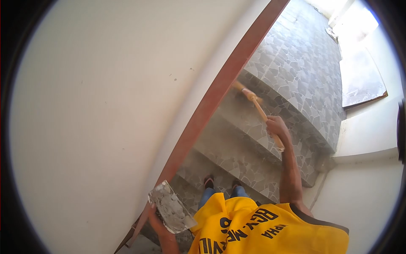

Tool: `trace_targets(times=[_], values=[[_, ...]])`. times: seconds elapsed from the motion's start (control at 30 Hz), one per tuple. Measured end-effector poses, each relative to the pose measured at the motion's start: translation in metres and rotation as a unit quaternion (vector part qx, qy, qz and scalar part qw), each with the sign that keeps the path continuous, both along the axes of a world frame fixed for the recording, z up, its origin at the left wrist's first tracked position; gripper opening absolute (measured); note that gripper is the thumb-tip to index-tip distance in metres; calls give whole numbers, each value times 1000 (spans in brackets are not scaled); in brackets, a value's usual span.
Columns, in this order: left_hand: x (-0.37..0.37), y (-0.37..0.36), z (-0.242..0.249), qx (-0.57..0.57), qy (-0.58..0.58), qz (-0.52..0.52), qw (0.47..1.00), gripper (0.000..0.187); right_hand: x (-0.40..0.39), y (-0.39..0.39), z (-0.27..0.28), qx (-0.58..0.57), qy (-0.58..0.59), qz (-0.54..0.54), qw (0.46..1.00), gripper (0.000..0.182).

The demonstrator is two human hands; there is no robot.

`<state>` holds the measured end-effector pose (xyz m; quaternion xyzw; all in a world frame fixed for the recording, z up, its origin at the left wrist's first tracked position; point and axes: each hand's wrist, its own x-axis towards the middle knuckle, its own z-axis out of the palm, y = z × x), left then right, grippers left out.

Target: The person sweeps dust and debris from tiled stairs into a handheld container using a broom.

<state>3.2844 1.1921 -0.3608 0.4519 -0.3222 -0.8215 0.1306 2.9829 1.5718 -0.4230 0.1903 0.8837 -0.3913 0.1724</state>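
Observation:
My right hand (pixel 277 125), arm stretched forward, is wrapped around the pale handle of a hand broom (pixel 261 111). The broom's blurred far end lies close over the stair steps (pixel 228 137), beside the reddish-brown edge of the wall. At the lower left, my left hand (pixel 153 213) grips a rectangular, cement-smeared dustpan (pixel 171 207) by its side. Part of that hand is hidden behind the pan, which is tilted and sits near my yellow shirt (pixel 258 224).
Grey stone-patterned steps rise to a tiled landing (pixel 298 55). A white wall with a reddish-brown trim (pixel 220 95) borders the left. Against the right wall leans a pale board (pixel 361 80). My feet (pixel 222 182) stand on a lower step.

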Motion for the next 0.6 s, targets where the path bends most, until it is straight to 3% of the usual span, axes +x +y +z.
trace_targets(times=[0.07,0.13,0.2,0.27,0.3,0.33,0.43,0.53,0.57,0.6], values=[[0,-3,0,-10,5,-6,1000,44,-33,-13,-60,121,65,58,989,21],[-4,-3,1,-2,19,-9,1000,44,-72,-25,-111,110,15,87,990,20],[0,-7,3,-3,22,-29,999,44,-96,16,-123,194,167,386,886,21],[-4,-13,5,-7,29,-37,999,44,-88,28,-94,128,153,357,913,22],[-6,-11,6,-6,34,-29,999,45,-61,25,-37,23,62,178,982,23],[-6,-9,6,-7,33,-21,999,45,-44,20,-5,-83,-37,-12,996,24],[10,-17,-8,6,54,-47,997,48,-78,-12,-84,121,37,73,989,23],[2,-13,7,26,49,-40,998,47,-84,-56,-106,133,14,70,989,22],[4,-16,6,24,48,-32,998,47,-95,-12,-121,-7,98,178,979,22],[9,-19,5,24,43,-27,998,47,-79,-12,-77,-4,-6,119,993,17]])
